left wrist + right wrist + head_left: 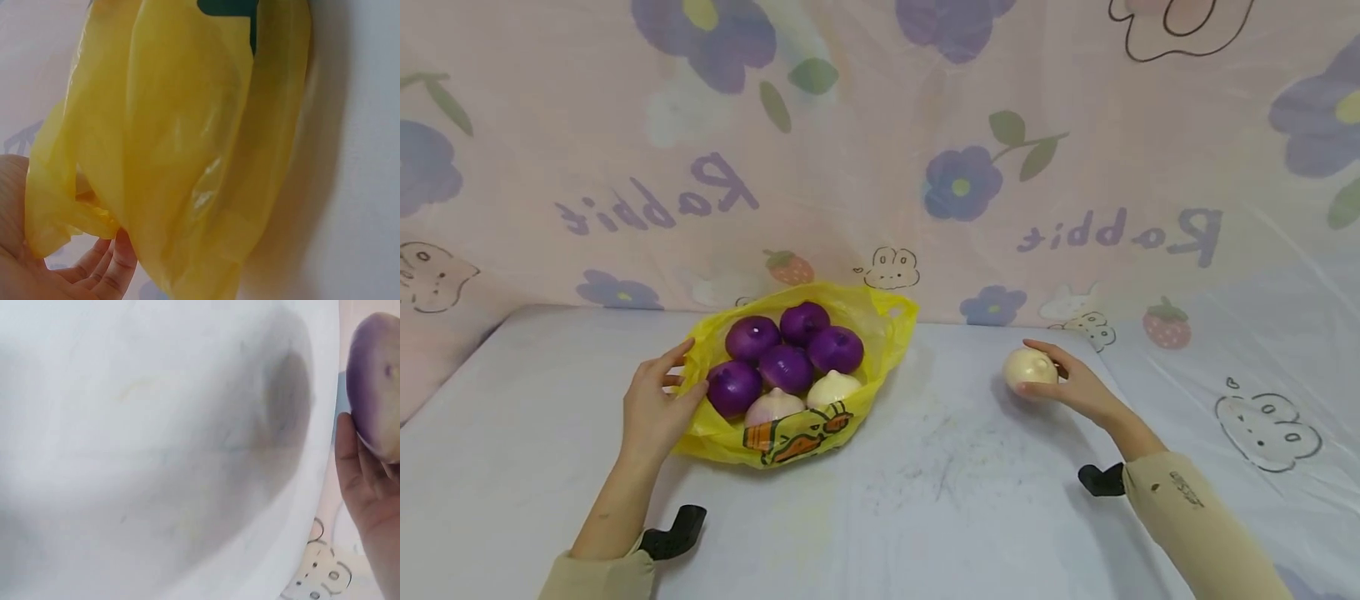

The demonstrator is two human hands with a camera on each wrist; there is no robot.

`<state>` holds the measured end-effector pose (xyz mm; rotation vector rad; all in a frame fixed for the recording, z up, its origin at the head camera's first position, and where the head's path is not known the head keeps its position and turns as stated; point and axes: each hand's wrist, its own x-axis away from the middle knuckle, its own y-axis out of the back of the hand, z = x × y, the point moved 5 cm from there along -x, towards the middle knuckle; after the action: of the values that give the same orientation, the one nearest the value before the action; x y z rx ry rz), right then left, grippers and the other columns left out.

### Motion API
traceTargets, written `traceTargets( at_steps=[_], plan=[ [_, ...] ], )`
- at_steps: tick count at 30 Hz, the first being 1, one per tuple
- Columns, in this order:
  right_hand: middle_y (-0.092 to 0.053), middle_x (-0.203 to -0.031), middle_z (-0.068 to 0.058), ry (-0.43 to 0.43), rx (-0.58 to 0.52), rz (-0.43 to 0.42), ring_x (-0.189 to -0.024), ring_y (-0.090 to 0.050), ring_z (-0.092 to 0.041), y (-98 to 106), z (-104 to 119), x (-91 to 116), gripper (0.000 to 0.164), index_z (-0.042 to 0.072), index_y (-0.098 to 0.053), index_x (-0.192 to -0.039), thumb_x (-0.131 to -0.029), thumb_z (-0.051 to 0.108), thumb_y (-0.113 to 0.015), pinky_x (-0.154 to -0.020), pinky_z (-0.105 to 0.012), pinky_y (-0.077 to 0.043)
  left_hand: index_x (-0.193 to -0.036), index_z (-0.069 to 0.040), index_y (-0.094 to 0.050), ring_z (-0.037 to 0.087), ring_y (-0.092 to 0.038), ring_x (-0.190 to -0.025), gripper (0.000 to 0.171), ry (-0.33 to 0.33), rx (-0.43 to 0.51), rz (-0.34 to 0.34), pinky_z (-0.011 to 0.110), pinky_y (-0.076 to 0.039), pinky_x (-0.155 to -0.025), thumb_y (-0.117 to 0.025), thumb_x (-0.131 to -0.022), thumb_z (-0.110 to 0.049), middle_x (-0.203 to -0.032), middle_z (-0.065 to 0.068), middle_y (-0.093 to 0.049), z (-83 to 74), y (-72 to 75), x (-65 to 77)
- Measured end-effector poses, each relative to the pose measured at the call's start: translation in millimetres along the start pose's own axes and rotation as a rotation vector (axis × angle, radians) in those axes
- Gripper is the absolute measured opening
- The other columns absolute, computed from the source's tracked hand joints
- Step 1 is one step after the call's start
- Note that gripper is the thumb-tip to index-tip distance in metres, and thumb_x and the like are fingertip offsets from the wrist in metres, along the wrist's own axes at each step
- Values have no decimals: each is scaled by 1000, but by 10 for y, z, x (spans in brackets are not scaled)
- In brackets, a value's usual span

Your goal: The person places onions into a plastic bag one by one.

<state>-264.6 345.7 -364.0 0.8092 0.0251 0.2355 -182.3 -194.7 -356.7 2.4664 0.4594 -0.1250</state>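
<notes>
A yellow plastic bag [887, 333] with a duck face printed on it lies with its mouth spread. Several purple onions [786, 368] and two pale ones [833, 387] show inside. My left hand [655, 404] grips the bag's left edge between thumb and fingers; in the left wrist view, part of the bag [181, 144] passes through that hand [37, 281]. Over the table's right side, my right hand [1078, 387] holds a pale onion [1028, 371] between thumb and fingers. The right wrist view shows purple on one side of this onion [375, 387].
The table has a white cover [925, 517] with dark smudges near its middle. Behind it hangs a printed curtain [850, 192] with flowers and rabbits, which also falls along the right side. A black wrist mount [673, 533] juts from the left sleeve, another [1101, 481] from the right.
</notes>
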Motion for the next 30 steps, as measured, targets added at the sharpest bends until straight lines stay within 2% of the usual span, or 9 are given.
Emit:
traceTargets(
  at_steps=[3, 7, 13, 24, 30],
  plan=[
    [-35, -150, -15, 15, -26, -5, -119, -44, -33, -33, 105, -72, 78, 20, -31, -150, -84, 34, -71, -92, -49, -39, -142, -7, -46, 34, -53, -101, 58, -5, 0, 1, 15, -38, -70, -63, -86, -6, -126, 23, -50, -18, 3, -13],
    [-33, -151, -14, 66, -70, 5, -122, -44, -34, -100, 272, -169, 77, 20, -32, -150, -85, 31, -71, -94, -52, -39, -142, -6, -46, 35, -53, -101, 59, -2, 0, 6, 20, -40, -71, -63, -86, -6, -126, 24, -49, -22, 8, -10],
    [-30, -153, -14, 106, -136, 10, -131, -39, -37, -150, 537, -293, 76, 20, -32, -150, -85, 27, -71, -99, -58, -37, -142, -6, -46, 35, -53, -100, 59, -4, -4, 11, 19, -40, -70, -64, -86, -6, -125, 24, -50, -22, 2, -1],
    [-35, -150, -10, 164, -231, 21, -132, -39, -34, -201, 999, -482, 76, 15, -33, -148, -83, 22, -73, -99, -51, -40, -143, -7, -45, 35, -51, -102, 59, 21, 29, 15, 30, -41, -76, -63, -87, -5, -127, 23, -48, -39, -16, 2],
    [-43, -141, -12, 205, -298, 22, -130, -41, -33, -252, 1280, -561, 70, 14, -37, -142, -83, 16, -73, -99, -48, -39, -142, -6, -45, 35, -53, -101, 58, 15, 13, 11, 29, -42, -75, -63, -86, -5, -126, 23, -49, -39, -10, 19]
  ],
)
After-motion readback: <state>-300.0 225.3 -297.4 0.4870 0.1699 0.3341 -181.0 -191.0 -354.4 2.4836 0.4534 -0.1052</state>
